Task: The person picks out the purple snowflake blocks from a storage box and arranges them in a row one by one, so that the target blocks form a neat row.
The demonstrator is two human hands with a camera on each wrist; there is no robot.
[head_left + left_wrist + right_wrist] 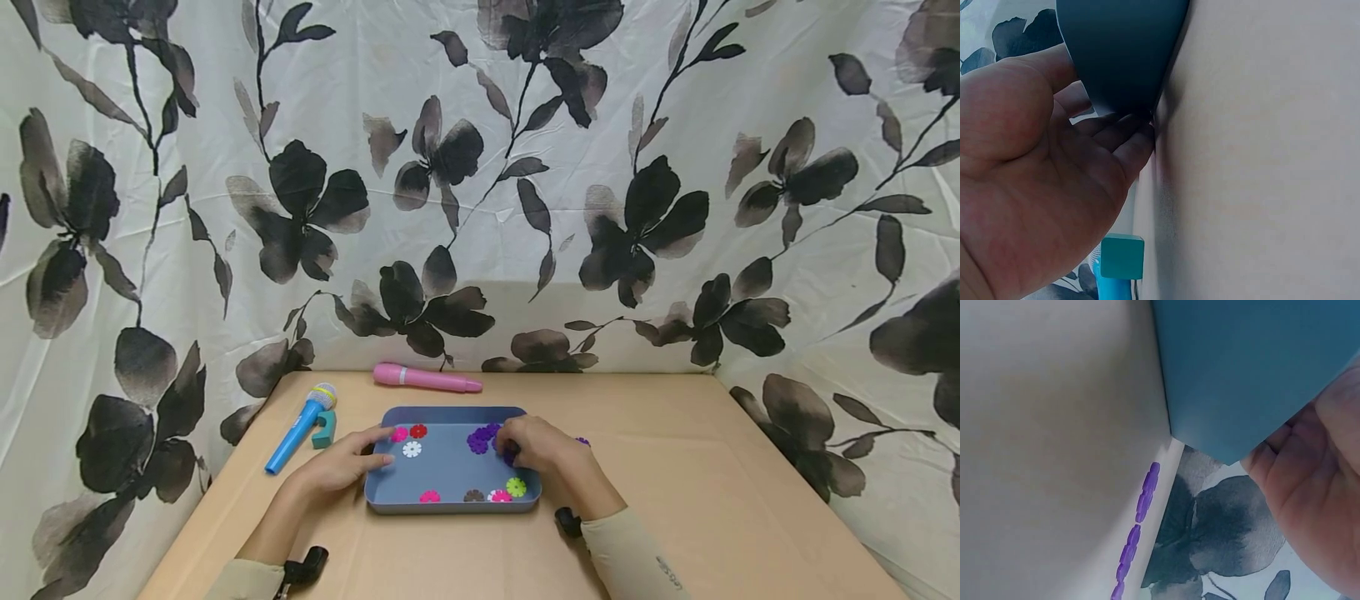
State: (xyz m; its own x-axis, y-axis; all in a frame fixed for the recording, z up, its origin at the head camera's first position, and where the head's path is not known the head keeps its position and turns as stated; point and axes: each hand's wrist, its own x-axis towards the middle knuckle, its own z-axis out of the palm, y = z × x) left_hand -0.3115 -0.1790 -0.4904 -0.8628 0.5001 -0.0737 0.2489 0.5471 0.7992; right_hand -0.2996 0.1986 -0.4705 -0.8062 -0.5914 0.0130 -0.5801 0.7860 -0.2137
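A grey-blue tray lies on the table with small flower-shaped pieces in it. My left hand holds the tray's left side, thumb and index finger over the rim; in the left wrist view the other fingers lie against the outside of its wall. Into the tray's right part reaches my right hand, fingers bent down at a cluster of purple flower pieces. Its fingertips are hidden, so I cannot tell if they pinch a piece. Pink, red and white pieces sit near my left fingers.
Purple flower pieces lie on the table right of the tray. Along the tray's front are pink, brown and lime-green pieces. Left of it are a blue toy microphone and a teal block; a pink microphone lies behind.
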